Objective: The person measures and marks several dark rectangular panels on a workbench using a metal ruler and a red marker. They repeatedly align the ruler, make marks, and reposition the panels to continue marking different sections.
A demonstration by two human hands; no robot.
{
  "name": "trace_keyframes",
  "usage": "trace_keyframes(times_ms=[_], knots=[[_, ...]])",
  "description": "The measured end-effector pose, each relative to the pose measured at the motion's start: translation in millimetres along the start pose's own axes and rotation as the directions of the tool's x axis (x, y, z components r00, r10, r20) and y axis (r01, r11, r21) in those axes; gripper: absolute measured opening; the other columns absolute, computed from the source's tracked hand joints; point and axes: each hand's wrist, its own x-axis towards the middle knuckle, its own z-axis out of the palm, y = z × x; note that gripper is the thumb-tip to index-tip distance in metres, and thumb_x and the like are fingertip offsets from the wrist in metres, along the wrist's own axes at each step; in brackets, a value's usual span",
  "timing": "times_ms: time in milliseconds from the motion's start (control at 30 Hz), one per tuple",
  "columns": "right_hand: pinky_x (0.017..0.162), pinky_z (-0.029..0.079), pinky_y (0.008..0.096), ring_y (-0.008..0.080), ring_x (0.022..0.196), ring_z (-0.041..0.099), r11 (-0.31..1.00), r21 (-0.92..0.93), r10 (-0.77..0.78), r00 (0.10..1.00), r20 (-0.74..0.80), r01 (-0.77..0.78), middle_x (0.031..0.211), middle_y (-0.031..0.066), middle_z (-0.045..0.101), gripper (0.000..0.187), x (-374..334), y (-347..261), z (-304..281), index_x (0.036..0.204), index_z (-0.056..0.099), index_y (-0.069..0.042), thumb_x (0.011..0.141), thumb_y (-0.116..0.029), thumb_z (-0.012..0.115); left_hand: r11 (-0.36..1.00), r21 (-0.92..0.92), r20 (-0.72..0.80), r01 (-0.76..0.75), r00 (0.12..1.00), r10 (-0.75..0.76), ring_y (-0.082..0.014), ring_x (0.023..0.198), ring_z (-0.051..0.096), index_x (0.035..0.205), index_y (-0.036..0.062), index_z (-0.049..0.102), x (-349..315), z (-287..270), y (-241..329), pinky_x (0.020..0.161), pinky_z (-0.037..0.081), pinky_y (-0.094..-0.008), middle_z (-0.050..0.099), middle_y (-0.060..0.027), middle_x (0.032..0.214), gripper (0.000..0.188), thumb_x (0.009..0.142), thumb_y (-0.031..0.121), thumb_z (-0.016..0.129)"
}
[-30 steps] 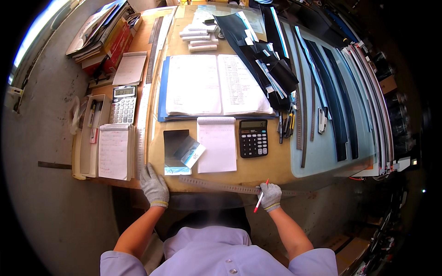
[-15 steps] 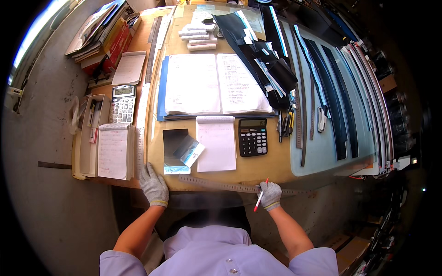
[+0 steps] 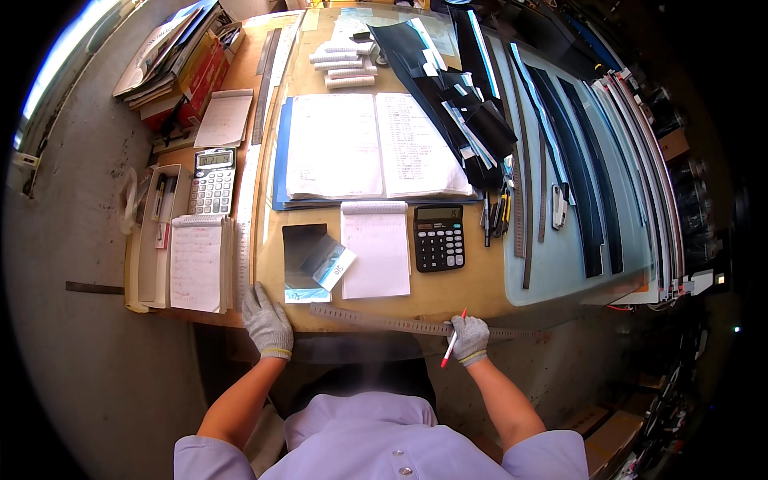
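My left hand, in a grey knit glove, lies flat with its fingers stretched on the table's near edge. My right hand, gloved alike, is closed around a white and red pen at the same edge. A steel ruler lies along that edge and passes by my right hand. Between my hands, farther in, are a notepad, a dark sheet with a small clear-and-blue piece over it, and a black calculator.
An open ring of written pages lies mid-table. Black strips and cutters lie at right on a glass-like mat. At left stand a silver calculator, a pad and a tray. Paper rolls sit at the back.
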Motion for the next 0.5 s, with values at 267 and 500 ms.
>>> trace_keyframes(times_ms=[267,500], knots=[[0.06,0.046,0.0473,0.0316,0.063,0.06,1.0,0.002,-0.013,1.0,-0.027,0.013,0.066,0.0086,0.055,0.019,-0.6,0.4,0.6,0.082,0.06,-0.015,0.088,-0.028,0.071,1.0,-0.003,0.01,0.01,1.0,-0.01,-0.0454,0.141,0.041,0.156,-0.0036,0.039,0.3,-0.7,1.0,0.121,0.029,-0.0537,0.045,-0.027,0.153,0.064,0.1,0.025,0.053],[0.06,0.046,0.0474,0.0316,0.062,0.059,1.0,0.001,-0.021,1.0,-0.024,0.021,0.066,0.0088,0.055,0.019,-1.6,2.2,2.3,0.082,0.06,-0.015,0.088,-0.028,0.071,1.0,0.005,0.003,0.008,1.0,-0.008,-0.0458,0.141,0.041,0.156,-0.0029,0.039,-0.6,-1.1,1.6,0.122,0.029,-0.0537,0.045,-0.0271,0.153,0.065,0.1,0.025,0.054]])
